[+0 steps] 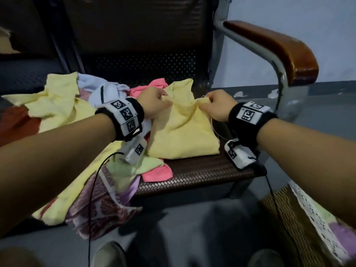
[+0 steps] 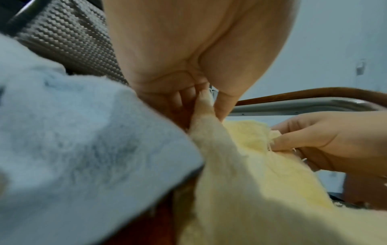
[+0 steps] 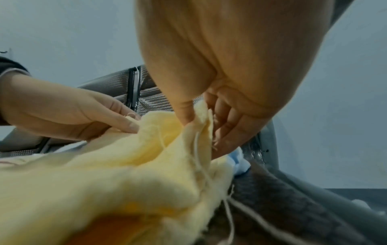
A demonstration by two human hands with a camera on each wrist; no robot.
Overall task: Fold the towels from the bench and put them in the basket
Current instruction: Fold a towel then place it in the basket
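Note:
A pale yellow towel (image 1: 183, 130) lies partly folded on the brown woven bench seat (image 1: 202, 174). My left hand (image 1: 154, 105) pinches its far left corner, and my right hand (image 1: 215, 105) pinches its far right corner. In the left wrist view my thumb and fingers (image 2: 222, 106) clamp the yellow towel (image 2: 240, 174) edge. From the right wrist, my right fingers (image 3: 186, 112) pinch a raised fold of the yellow towel (image 3: 125, 174). The wicker basket (image 1: 289, 218) stands on the floor at lower right, lined with lace cloth.
A heap of other towels (image 1: 63, 99), yellow, white, pink and patterned, covers the bench's left part and hangs over its front edge. A wooden armrest (image 1: 279, 49) on a metal frame rises to the right. Grey floor lies in front, with my shoes (image 1: 107, 255) at the bottom.

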